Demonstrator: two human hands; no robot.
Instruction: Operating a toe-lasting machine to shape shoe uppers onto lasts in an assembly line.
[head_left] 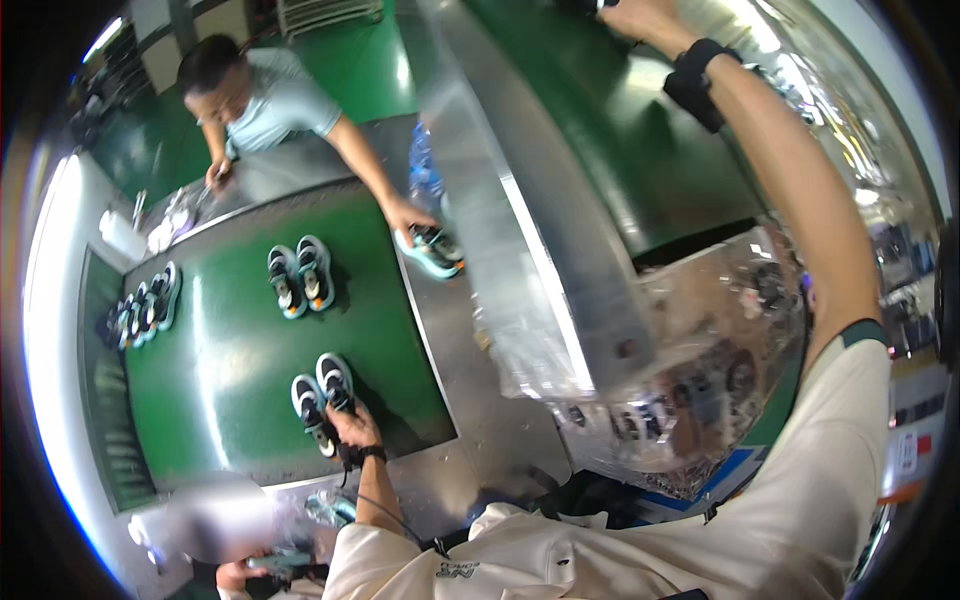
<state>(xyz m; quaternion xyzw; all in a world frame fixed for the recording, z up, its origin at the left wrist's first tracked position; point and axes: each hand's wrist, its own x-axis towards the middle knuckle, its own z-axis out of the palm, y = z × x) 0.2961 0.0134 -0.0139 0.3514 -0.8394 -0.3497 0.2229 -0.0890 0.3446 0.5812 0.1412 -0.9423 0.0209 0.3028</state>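
A pair of sneakers in black, white and pale teal rests on the green belt, and my left hand (355,428) closes on the near end of the right-hand sneaker (335,377). Its mate, the left-hand sneaker (308,402), lies right beside it. Far up at the top right, my right arm stretches out over another green surface. The right hand (645,20) there is cut by the picture's edge, with its fingers curled at a small dark thing (592,4) too cropped to name. Both wrists wear black bands.
Another pair of sneakers (300,278) stands farther along the green belt (230,390), with a row of them (150,308) at left. Across it, a co-worker's hand (408,217) grips a sneaker (436,254). A metal rail (540,230) and plastic-covered panel (690,370) lie between my arms.
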